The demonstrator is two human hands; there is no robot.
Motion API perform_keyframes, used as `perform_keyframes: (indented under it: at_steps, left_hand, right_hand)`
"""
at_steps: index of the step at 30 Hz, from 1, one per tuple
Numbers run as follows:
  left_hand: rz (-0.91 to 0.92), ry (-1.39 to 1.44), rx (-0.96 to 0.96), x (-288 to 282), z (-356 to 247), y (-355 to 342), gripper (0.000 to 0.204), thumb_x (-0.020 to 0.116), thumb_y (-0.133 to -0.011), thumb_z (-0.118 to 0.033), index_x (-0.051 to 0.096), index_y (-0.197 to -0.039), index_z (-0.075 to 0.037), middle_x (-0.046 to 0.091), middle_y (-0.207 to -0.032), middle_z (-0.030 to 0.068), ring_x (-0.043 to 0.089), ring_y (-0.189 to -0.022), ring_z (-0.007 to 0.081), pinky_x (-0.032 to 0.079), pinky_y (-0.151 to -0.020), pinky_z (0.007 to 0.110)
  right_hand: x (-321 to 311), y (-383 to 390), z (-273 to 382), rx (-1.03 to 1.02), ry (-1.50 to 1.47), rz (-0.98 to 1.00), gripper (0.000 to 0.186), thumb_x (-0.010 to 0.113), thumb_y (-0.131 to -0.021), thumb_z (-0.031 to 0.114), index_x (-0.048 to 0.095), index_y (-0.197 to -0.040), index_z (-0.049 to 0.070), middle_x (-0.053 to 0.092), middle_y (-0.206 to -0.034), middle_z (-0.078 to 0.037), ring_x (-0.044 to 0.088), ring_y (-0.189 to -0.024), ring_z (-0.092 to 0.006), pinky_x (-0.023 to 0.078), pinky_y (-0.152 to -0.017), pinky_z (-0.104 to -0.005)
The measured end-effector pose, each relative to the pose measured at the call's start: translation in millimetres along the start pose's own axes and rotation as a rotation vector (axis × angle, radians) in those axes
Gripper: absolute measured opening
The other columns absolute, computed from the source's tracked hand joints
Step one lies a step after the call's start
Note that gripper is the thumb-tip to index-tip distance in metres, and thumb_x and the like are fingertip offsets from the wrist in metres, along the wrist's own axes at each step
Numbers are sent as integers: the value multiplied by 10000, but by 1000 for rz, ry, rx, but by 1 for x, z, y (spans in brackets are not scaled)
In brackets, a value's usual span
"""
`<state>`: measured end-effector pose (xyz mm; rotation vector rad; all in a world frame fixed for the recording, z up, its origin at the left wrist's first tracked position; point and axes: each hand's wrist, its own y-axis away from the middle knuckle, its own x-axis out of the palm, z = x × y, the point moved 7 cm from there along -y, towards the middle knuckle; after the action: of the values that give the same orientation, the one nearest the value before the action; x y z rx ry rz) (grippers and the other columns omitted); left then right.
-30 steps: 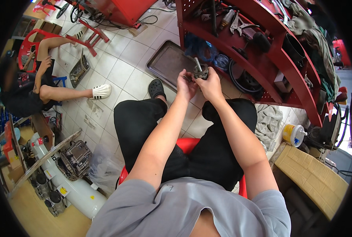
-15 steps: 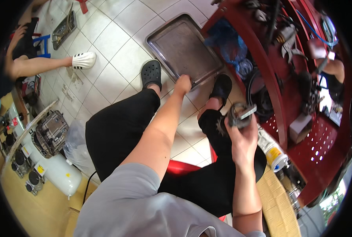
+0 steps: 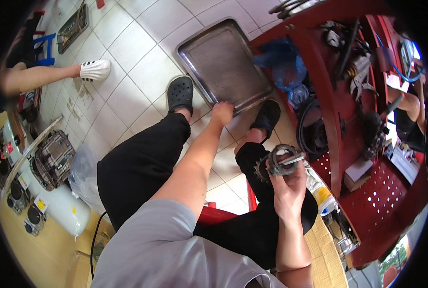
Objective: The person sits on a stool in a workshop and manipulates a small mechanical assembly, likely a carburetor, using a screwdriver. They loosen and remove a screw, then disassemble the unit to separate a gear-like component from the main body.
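A shallow rectangular metal tray [image 3: 223, 62] lies on the tiled floor in front of my feet. My left hand [image 3: 222, 114] reaches down between my legs, its fingers closed over the tray's near edge. Above my right thigh, my right hand [image 3: 290, 189] is closed on a round, ring-shaped metal gear part [image 3: 277, 165] with a toothed rim at its left. A flat, light metal strip lies across the top of this part; I cannot tell whether it is attached.
A red metal shelf [image 3: 326, 120] with tools and parts stands at my right, blue plastic bag [image 3: 286, 65] beside it. My feet wear dark clogs [image 3: 180, 94]. Another person's leg and white shoe [image 3: 95, 70] are at far left. A white cylinder tank [image 3: 65, 211] lies left.
My right hand has come slightly nearer me and left with the gear part, which now shows its ring more openly. My left hand stays on the tray edge. The view has shifted a little.
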<state>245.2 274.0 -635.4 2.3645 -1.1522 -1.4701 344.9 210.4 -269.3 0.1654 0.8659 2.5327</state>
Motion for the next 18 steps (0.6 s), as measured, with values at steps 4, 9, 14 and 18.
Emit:
perform_keyframes:
  at_steps: [4,9,14,18]
  left_hand:
    - [-159,231,-41,-49,-26,5,217,615,-769,-206,701,-900,-55,671,-926,175,630,-899,376,498,-815,465]
    - [-149,665,62,-144,-100,31,304,636,-811,-259,686,-940,11,687,-876,209,675,-826,290,509,-755,402]
    - [233,1362,156,-230,-167,140,520,426,-965,-546,614,-937,-63,634,-831,37,588,-742,119,450,-620,276]
    - [142,1341,586,-279,-185,280,463,545,-930,-476,568,-1064,-33,600,-940,31,547,-924,109,435,-822,254]
  right_hand:
    - [7,13,5,-72,-20,75,308,535,-825,-68,510,-1128,-16,570,-1031,-48,536,-948,-106,441,-851,-258]
    - [19,37,16,-291,17,97,193,558,-796,-34,575,-987,-17,585,-864,-2,519,-796,-76,453,-713,-247]
    - [20,53,14,-428,-202,141,221,598,-780,11,616,-999,-5,640,-862,-35,595,-777,-109,488,-725,-280]
    - [47,120,52,-380,-347,294,126,642,-833,71,615,-915,-20,642,-800,-67,613,-714,-131,487,-662,-268]
